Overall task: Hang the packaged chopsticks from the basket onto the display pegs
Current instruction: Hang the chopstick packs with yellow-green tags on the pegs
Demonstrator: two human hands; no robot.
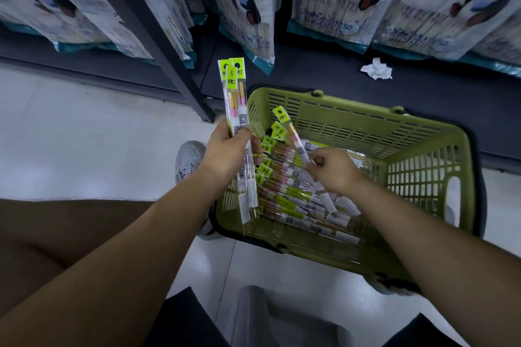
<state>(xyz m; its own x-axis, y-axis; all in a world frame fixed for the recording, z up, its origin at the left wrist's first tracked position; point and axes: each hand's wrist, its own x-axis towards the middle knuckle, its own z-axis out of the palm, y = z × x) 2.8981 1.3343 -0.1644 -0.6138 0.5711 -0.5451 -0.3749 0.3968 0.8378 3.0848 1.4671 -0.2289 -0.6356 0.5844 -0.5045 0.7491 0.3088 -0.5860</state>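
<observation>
Grips in the left hand (229, 146) a bunch of chopstick packs (236, 98), fingers curled round them, green tags up, at 9 o'clock of the green basket (423, 132) on the floor. Pinches with the right hand (331, 169) one pack (290, 132), tilted over the heap (296, 200) inside. Shows panda bags (352, 0) hanging at 12 o'clock and crumpled paper (376, 68) on the base shelf (310, 73) at 1 o'clock.

basket (366, 124) – olive green | chopstick packs (235, 98) – neon-yellow headers, pink-white bands
</observation>
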